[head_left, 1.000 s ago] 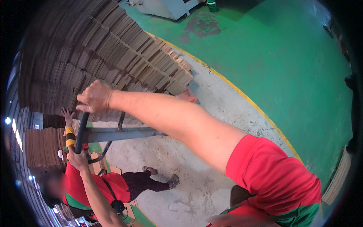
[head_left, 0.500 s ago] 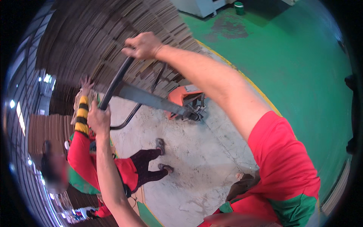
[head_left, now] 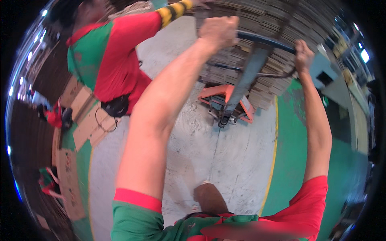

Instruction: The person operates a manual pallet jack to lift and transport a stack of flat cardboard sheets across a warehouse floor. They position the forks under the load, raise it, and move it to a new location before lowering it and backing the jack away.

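Observation:
My left hand (head_left: 220, 32) is wrapped round the left end of a pallet jack's dark handle bar (head_left: 265, 39). At the bar's right end, the fingers of my right hand (head_left: 304, 56) are closed round it too. Both my arms reach forward. From the handle, a grey shaft (head_left: 246, 76) slopes down to the orange pallet jack body (head_left: 216, 91) on the floor. Just beyond it rises a tall stack of flat cardboard (head_left: 268, 90); the jack's forks are hidden.
A co-worker in a red and green shirt (head_left: 120, 68) stands close on my left, a yellow-and-black banded sleeve (head_left: 173, 13) stretched toward the stack. Flattened cardboard (head_left: 82, 112) lies farther left, near other people. A yellow line (head_left: 275, 132) borders the green floor (head_left: 290, 160) on the right.
My view has swung round, so the handle and jack now stand ahead of me instead of to the left. The co-worker appears larger, at upper left. Both hands have kept hold of the handle.

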A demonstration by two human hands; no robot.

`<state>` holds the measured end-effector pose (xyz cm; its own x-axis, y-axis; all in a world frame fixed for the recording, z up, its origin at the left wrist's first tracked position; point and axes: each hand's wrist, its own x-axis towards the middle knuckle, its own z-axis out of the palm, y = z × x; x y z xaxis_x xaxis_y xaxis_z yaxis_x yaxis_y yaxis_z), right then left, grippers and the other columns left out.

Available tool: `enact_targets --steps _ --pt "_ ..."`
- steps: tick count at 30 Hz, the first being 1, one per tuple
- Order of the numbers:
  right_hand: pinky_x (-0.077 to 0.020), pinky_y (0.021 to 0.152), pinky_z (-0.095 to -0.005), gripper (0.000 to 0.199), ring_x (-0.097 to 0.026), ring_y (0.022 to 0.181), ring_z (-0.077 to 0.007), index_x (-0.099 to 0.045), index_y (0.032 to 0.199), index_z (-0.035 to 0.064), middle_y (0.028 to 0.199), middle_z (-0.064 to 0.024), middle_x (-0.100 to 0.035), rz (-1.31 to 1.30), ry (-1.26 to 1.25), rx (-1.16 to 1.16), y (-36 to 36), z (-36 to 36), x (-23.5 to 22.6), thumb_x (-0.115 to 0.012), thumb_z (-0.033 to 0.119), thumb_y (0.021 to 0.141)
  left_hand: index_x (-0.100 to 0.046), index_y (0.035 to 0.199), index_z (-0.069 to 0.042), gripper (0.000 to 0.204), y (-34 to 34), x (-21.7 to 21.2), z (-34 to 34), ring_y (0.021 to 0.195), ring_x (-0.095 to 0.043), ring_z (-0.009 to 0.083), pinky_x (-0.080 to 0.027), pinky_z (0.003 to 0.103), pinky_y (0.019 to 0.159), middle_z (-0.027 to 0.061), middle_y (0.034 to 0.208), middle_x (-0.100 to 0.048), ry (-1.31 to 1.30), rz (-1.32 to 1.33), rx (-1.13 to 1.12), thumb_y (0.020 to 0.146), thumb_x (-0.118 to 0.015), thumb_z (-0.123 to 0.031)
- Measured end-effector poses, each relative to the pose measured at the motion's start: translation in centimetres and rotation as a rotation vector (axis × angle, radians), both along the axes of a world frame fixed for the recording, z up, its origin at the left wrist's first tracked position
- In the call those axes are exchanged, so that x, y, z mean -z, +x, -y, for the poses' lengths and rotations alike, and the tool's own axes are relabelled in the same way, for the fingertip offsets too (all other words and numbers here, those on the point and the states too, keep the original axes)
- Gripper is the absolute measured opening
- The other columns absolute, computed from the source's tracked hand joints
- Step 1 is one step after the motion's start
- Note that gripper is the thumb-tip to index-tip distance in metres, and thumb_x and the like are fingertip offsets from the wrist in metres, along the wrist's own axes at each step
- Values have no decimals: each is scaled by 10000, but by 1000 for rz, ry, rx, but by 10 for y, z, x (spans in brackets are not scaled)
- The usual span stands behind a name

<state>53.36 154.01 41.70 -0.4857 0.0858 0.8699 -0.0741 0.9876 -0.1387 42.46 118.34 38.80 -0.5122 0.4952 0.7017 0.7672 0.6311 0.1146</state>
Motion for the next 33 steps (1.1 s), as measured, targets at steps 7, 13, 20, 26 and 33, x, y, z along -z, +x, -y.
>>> enact_targets --steps 7,13,20,26,33 --pt "-483 640 -343 409 -554 635 -201 -713 1028 44 713 -162 -604 2 -10 145 19 -40 -17 -548 418 1049 -697 985 -50 358 -2 -19 -46 889 -768 348 -618 453 788 180 929 -770 61 -67 106 755 -811 -299" --pt "-489 640 -388 410 -578 640 -325 -698 993 93 736 -179 -606 -46 106 53 -61 -44 -14 -540 469 1038 -641 1043 -27 303 -86 -17 -40 907 -748 374 -594 479 801 227 939 -740 65 7 64 799 -707 -194" --pt "-520 684 -410 444 -661 750 -389 -716 1005 93 792 -181 -668 -74 132 128 -103 -26 -16 -554 506 1025 -654 995 -27 326 -144 -28 -54 864 -737 412 -595 497 789 242 868 -731 15 -9 -7 767 -767 -232" --pt "-407 557 -469 319 -583 590 -408 -619 839 26 670 -228 -580 -132 121 96 -133 3 -25 -618 292 1014 -650 1020 -19 374 -214 -29 -72 906 -722 416 -593 501 819 248 899 -723 -1 -10 15 737 -793 -219" --pt "-435 560 -444 334 -599 567 -347 -635 827 27 661 -195 -615 -122 125 161 -164 3 -34 -623 305 1012 -645 1009 -5 347 -297 -29 -118 908 -718 407 -584 484 829 235 866 -716 43 -223 158 713 -766 -140"
